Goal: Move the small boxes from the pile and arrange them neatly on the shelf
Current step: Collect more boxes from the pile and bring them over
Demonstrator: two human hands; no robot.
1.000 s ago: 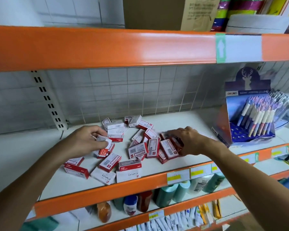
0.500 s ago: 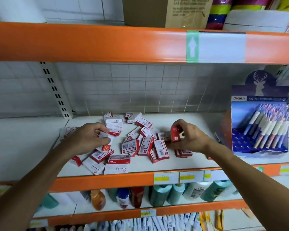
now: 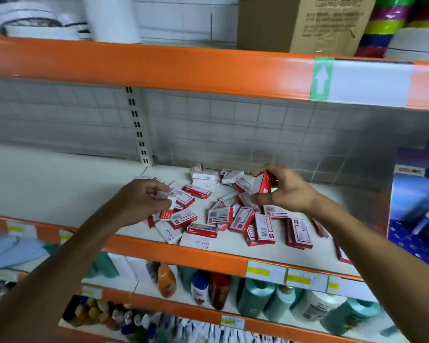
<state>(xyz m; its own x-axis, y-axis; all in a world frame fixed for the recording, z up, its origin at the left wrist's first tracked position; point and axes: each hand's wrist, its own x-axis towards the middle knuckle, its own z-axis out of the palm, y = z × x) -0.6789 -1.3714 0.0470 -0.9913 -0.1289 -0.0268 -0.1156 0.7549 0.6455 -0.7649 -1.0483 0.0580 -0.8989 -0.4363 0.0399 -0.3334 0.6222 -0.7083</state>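
A loose pile of small red-and-white staple boxes point(image 3: 233, 216) lies scattered on the white shelf point(image 3: 60, 184) with the orange front edge. My right hand point(image 3: 282, 189) holds one red box point(image 3: 264, 183) lifted above the right side of the pile, pinched between thumb and fingers. My left hand point(image 3: 139, 201) hovers over the left side of the pile with its fingers curled round a small white-and-red box point(image 3: 167, 196). The boxes under that hand are partly hidden.
A blue pen display stand point(image 3: 416, 209) sits at the right end of the shelf. The shelf's left half is bare white. An orange shelf beam point(image 3: 159, 68) hangs overhead with a cardboard carton point(image 3: 300, 23) on it. Bottles point(image 3: 198, 288) fill the lower shelf.
My right hand has picked a red box out of the pile and raised it higher. My left hand stays at the pile's left side with its box. The camera has shifted left.
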